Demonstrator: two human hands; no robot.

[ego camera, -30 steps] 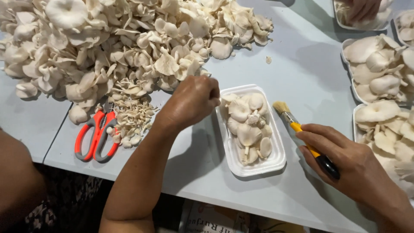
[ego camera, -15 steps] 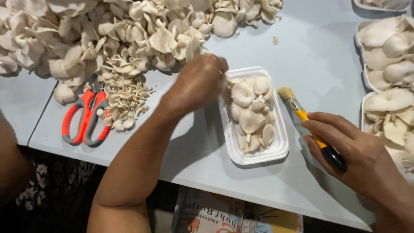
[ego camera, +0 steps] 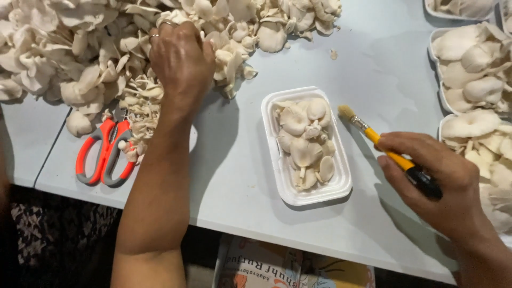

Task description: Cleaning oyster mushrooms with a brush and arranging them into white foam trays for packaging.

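A person's left hand point(ego camera: 181, 58) reaches into the heap of mushrooms point(ego camera: 80, 48), its grip hidden beneath the knuckles, while the right hand point(ego camera: 434, 181) stays clamped on a yellow-handled brush point(ego camera: 384, 146). Just left of the bristles, a white tray point(ego camera: 277, 176) on the worktop point(ego camera: 240, 213) holds mushrooms; gentle picking would likely spare the caps. Fuller trays point(ego camera: 434, 48) sit beyond the brush.

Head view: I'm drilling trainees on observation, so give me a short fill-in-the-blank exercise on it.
1. The right hand holds a ____ with a yellow handle.
2. The left hand rests on the pile of ____.
3. The scissors have ____ handles.
4. The white tray lies ____ the two hands.

Missing words: brush; mushrooms; orange; between
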